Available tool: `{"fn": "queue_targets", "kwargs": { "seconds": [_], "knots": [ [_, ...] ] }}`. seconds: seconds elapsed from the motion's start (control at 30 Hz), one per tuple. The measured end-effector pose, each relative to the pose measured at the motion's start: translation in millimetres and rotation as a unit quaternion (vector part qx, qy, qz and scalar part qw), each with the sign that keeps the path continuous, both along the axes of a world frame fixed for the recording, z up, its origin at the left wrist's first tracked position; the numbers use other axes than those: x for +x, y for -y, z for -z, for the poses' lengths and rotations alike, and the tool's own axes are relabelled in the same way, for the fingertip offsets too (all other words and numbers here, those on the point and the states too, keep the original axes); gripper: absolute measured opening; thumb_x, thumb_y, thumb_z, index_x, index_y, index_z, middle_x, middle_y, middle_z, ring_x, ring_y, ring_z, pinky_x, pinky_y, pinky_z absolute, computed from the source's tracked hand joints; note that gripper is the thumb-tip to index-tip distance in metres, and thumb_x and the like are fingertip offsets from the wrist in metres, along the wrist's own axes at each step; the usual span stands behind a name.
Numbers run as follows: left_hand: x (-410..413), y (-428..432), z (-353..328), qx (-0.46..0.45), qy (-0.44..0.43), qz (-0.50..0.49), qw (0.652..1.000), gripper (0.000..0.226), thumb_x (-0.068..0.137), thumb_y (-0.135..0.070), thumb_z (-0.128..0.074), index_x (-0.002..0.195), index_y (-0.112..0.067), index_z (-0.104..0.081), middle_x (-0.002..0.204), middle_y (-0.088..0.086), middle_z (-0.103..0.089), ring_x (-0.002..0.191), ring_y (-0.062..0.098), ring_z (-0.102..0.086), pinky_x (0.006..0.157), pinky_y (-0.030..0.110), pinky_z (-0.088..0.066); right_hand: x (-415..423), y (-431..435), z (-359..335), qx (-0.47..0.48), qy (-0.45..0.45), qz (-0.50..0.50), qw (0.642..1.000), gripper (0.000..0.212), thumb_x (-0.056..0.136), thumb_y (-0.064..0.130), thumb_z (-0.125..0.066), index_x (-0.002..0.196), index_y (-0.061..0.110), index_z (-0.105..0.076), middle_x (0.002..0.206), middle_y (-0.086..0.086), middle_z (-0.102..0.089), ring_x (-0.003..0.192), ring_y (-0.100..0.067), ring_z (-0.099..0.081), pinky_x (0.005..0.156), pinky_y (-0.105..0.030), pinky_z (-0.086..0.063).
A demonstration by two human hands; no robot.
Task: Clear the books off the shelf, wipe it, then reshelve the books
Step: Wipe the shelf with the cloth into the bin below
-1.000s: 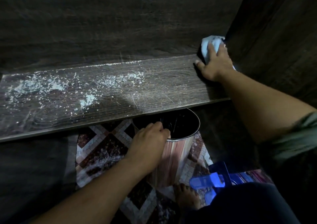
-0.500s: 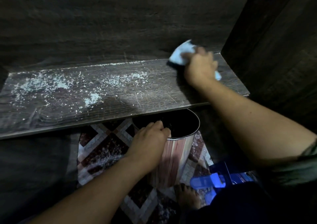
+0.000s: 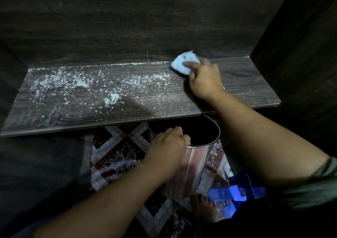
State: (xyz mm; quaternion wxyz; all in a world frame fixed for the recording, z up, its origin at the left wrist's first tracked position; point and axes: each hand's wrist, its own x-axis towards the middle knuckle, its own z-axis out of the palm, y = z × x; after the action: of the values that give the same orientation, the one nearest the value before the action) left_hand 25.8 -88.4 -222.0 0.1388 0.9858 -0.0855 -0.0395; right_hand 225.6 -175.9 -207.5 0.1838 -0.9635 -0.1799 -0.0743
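Bare foot [image 3: 203, 206] on the patterned mat [image 3: 116, 146], well in front of the shelf [image 3: 246, 92]. A blue plastic thing [image 3: 228, 194] sits just beside the foot; too dim to say what it is.

Closer to the shelf, the left hand [image 3: 167, 143] has its fingers curled over the rim of a metal bin [image 3: 193, 161]. The bin sits below the shelf's front edge, mouth partly tucked under it, right of middle.

The shelf is bare of books; none are in view. White powder [image 3: 113, 99] is scattered over its left and middle, with a thin line along the back seam. The right part looks clean.

The right hand [image 3: 204, 81] is at the shelf's back edge, right of middle. Its fingers are bent over a pale cloth [image 3: 184, 64], pinning it to the board. The cloth bulges out ahead of the fingertips, at the edge of the powder.

Judgement: wiping step, roughly a third of the shelf done.

Risks:
- The powder lies left of the bin, so a straight pull to the front edge would drop it on the mat.
- A fast swipe would scatter it.
- The back seam could keep its line of powder.
- The bin could tip if the left hand's hold slackens.
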Motion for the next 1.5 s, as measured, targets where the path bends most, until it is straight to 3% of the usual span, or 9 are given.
{"fn": "queue_targets", "kwargs": {
  "seconds": [0.17,0.33,0.5,0.7,0.93,1.07,1.2,1.3,1.5],
  "knots": [
    [-3,-3,-2,-0.022,0.011,-0.001,1.000,0.027,0.091,-0.012,-0.053,0.117,-0.021,-0.058,0.114,0.001,-0.048,0.109,0.021,-0.048,0.090,0.033,-0.041,22,11,-19,0.069,-0.002,0.226,0.972,0.048,0.091,0.032,-0.046,0.138,0.035,-0.043,0.154,-0.007,-0.024,0.131,-0.037,-0.030,0.105,-0.051,-0.028],
    [-5,-6,-4,-0.024,0.011,0.003,1.000,0.031,0.088,-0.009,-0.055,0.117,-0.021,-0.057,0.114,0.000,-0.047,0.110,0.021,-0.047,0.093,0.034,-0.042,28,8,-10,-0.088,-0.090,0.149,0.981,0.051,0.092,0.044,-0.040,0.141,0.031,-0.038,0.151,-0.010,-0.028,0.134,-0.038,-0.027,0.107,-0.054,-0.024],
    [-7,-8,-5,-0.027,0.002,-0.008,1.000,0.024,0.093,-0.013,-0.052,0.115,-0.020,-0.057,0.113,0.000,-0.047,0.109,0.022,-0.047,0.092,0.035,-0.041,22,-6,-24,-0.044,-0.107,-0.036,0.993,0.036,0.092,0.027,-0.046,0.123,0.038,-0.061,0.142,-0.011,-0.046,0.128,-0.033,-0.043,0.109,-0.037,-0.033],
    [-9,-12,-6,-0.023,0.001,-0.006,1.000,0.027,0.092,-0.010,-0.049,0.116,-0.019,-0.057,0.113,0.002,-0.047,0.110,0.023,-0.047,0.093,0.035,-0.041,5,-33,-24,-0.005,0.137,-0.022,0.990,0.049,0.087,0.023,-0.051,0.135,0.032,-0.051,0.142,-0.011,-0.037,0.119,-0.036,-0.038,0.092,-0.046,-0.039],
    [-13,-19,-8,-0.027,0.004,-0.011,1.000,0.027,0.091,-0.007,-0.048,0.115,-0.017,-0.057,0.110,0.002,-0.047,0.108,0.023,-0.047,0.089,0.034,-0.041,24,-43,-15,-0.138,-0.040,-0.100,0.985,0.044,0.096,0.038,-0.042,0.138,0.050,-0.042,0.136,-0.008,-0.030,0.124,-0.033,-0.030,0.103,-0.055,-0.034],
    [-15,-23,-9,-0.024,-0.006,-0.012,1.000,0.034,0.089,-0.005,-0.047,0.119,-0.017,-0.056,0.113,0.002,-0.046,0.110,0.023,-0.046,0.091,0.034,-0.040,26,-44,-35,-0.161,-0.112,-0.110,0.974,0.038,0.100,0.037,-0.039,0.136,0.042,-0.049,0.142,-0.009,-0.034,0.130,-0.035,-0.031,0.113,-0.042,-0.022],
    [-18,-28,-10,-0.024,0.001,-0.014,1.000,0.026,0.091,-0.011,-0.051,0.115,-0.019,-0.057,0.110,0.001,-0.047,0.108,0.022,-0.047,0.086,0.033,-0.040,14,-14,-47,-0.010,-0.256,-0.172,0.951,0.039,0.091,0.044,-0.061,0.122,0.020,-0.068,0.135,0.003,-0.058,0.126,-0.010,-0.050,0.102,-0.018,-0.034],
    [-19,-28,-11,-0.024,0.003,-0.013,1.000,0.026,0.091,-0.011,-0.052,0.115,-0.018,-0.057,0.110,0.001,-0.047,0.108,0.023,-0.047,0.087,0.033,-0.039,21,8,-43,0.180,-0.154,-0.044,0.971,0.035,0.090,0.042,-0.062,0.121,0.026,-0.068,0.132,0.000,-0.059,0.127,-0.011,-0.048,0.102,-0.016,-0.034],
    [-18,-24,-13,-0.012,-0.005,-0.009,1.000,0.032,0.091,-0.006,-0.046,0.119,-0.017,-0.056,0.114,0.004,-0.047,0.112,0.024,-0.046,0.091,0.035,-0.039,28,6,-11,-0.081,-0.070,0.064,0.992,0.048,0.098,0.039,-0.038,0.146,0.035,-0.036,0.150,-0.020,-0.023,0.136,-0.040,-0.025,0.113,-0.046,-0.022]
  ]
}}
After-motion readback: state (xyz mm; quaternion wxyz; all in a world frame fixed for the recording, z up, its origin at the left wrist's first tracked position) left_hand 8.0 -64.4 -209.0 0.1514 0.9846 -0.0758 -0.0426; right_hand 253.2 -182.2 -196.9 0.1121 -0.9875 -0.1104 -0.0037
